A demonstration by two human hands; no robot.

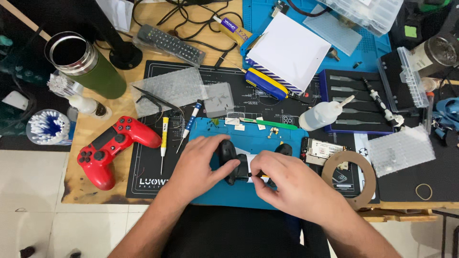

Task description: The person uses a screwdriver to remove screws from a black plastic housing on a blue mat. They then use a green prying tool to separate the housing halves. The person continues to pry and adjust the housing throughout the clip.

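Left hand (198, 165): I clamp the black controller (234, 165) at the desk's front edge.
Right hand (287, 184): I pinch its white strip (249, 160); pull gently.

I'm looking at an electronics repair bench: blue silicone work mat (296, 138), precision screwdriver set (356, 102), cotton swabs (47, 126), parts boxes (370, 12).
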